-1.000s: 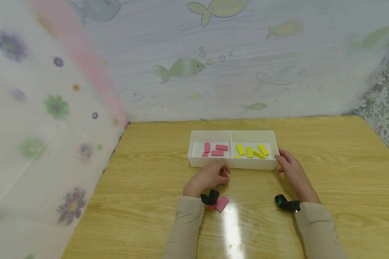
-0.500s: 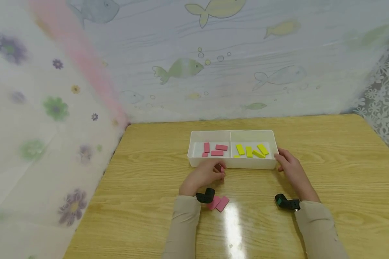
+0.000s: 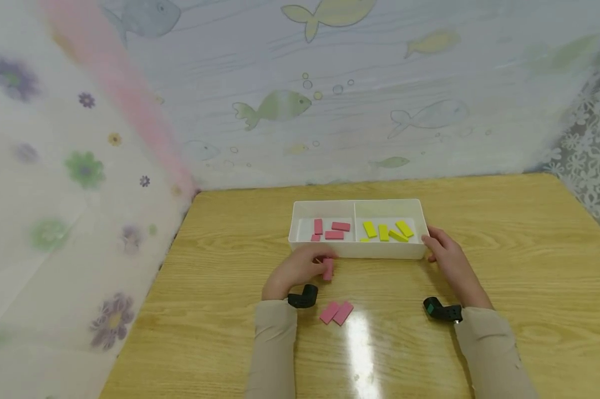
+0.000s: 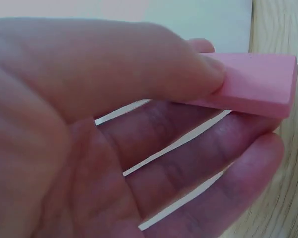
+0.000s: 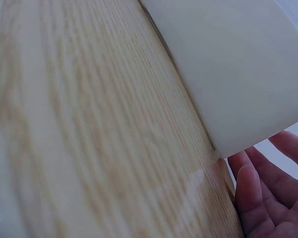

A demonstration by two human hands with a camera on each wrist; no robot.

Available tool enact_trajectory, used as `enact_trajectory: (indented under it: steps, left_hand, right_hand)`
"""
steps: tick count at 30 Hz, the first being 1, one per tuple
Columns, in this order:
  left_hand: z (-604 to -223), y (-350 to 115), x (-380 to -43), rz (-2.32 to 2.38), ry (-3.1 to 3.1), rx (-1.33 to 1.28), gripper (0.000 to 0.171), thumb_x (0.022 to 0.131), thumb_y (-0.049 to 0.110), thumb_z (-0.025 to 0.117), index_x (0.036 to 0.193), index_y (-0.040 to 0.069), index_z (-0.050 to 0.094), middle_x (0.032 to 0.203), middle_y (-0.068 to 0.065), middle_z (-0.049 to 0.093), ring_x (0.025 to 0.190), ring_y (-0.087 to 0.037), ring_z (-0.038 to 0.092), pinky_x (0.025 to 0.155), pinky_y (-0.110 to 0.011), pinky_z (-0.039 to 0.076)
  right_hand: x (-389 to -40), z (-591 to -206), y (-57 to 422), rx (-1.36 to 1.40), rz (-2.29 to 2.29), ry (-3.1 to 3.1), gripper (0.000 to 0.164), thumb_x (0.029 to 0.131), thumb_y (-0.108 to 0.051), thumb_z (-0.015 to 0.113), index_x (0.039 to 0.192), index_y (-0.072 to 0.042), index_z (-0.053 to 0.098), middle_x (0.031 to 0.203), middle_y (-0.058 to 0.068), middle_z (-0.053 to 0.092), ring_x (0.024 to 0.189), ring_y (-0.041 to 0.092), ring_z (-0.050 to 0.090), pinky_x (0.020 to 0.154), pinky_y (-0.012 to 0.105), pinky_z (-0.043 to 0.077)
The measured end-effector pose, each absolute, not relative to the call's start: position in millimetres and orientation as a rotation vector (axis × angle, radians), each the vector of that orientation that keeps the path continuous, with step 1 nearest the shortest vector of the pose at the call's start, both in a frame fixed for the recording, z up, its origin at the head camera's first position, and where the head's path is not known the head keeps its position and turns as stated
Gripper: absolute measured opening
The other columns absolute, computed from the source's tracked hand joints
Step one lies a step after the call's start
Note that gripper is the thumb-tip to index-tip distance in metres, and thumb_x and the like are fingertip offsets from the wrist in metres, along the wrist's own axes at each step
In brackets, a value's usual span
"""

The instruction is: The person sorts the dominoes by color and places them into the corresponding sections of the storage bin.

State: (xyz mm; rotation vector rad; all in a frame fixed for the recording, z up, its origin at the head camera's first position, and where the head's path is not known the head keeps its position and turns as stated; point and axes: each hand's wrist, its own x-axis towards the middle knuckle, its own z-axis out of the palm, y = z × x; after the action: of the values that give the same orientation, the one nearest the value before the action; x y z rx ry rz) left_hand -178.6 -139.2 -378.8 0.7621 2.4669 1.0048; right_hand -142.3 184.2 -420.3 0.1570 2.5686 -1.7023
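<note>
My left hand (image 3: 300, 269) pinches a pink block (image 3: 328, 269) just in front of a white two-compartment box (image 3: 360, 251). In the left wrist view the thumb presses the flat face of that block (image 4: 260, 79), with the fingers behind it. My right hand (image 3: 447, 257) rests at the box's right front corner. The right wrist view shows its fingers (image 5: 275, 181) reaching along the box's side, the thumb near the corner. Two pink blocks (image 3: 343, 313) lie on the table, one partly over or against the other.
Several pink blocks (image 3: 334, 235) lie in the box's left compartment, several yellow blocks (image 3: 384, 233) in its right one. A divider (image 3: 355, 221) parts them. The wooden table (image 3: 220, 244) meets patterned walls at the back and left.
My left hand has shifted left along the box's front with the pink block, whose face now shows more. The two loose blocks have come into full view. The right hand stays at the corner.
</note>
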Motion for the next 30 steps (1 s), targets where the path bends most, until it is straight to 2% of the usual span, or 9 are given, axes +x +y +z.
enact_trajectory:
  steps: [3,7,17,24,30]
  left_hand:
    - [-378.2,-144.4,-178.9,0.956,2.523,0.692,0.028,0.086,0.009,0.052,0.111,0.015,0.062,0.093,0.008,0.056,0.086,-0.011,0.050,0.075,-0.026,0.043]
    - [-377.2,-148.6,-180.0,0.945,2.534,0.602,0.025,0.087,0.014,0.055,0.111,0.017,0.061,0.096,0.007,0.057,0.087,-0.010,0.052,0.076,-0.027,0.044]
    - [-373.0,-156.5,-180.4,1.001,2.522,0.482,0.011,0.086,0.026,0.058,0.095,0.022,0.063,0.086,0.008,0.060,0.081,-0.011,0.054,0.074,-0.028,0.044]
    - [-370.5,-162.2,-181.9,1.059,2.565,0.407,0.017,0.088,0.029,0.056,0.101,0.024,0.066,0.094,0.008,0.059,0.086,-0.015,0.051,0.075,-0.029,0.044]
    - [-370.9,-167.0,-181.8,1.119,2.554,0.377,0.018,0.088,0.030,0.057,0.102,0.023,0.065,0.088,0.006,0.060,0.079,-0.013,0.056,0.070,-0.028,0.046]
  right_hand:
    - [-142.4,-419.3,183.9,0.156,-1.693,2.577,0.061,0.094,-0.047,0.032,0.141,-0.009,0.026,0.131,0.017,0.037,0.085,0.029,0.046,0.074,0.035,0.036]
    - [-142.8,-417.8,182.8,0.155,-1.689,2.579,0.060,0.094,-0.047,0.032,0.141,-0.009,0.026,0.131,0.017,0.037,0.086,0.029,0.046,0.074,0.035,0.035]
    - [-142.8,-418.6,183.4,0.163,-1.691,2.561,0.061,0.093,-0.049,0.032,0.141,-0.011,0.025,0.132,0.016,0.036,0.087,0.029,0.045,0.073,0.035,0.036]
    - [-141.9,-416.8,183.3,0.156,-1.700,2.570,0.061,0.093,-0.048,0.032,0.141,-0.010,0.025,0.133,0.016,0.036,0.087,0.029,0.046,0.073,0.035,0.037]
    - [-141.6,-417.7,183.3,0.159,-1.689,2.572,0.062,0.093,-0.049,0.032,0.141,-0.010,0.025,0.133,0.016,0.036,0.087,0.029,0.046,0.073,0.034,0.037]
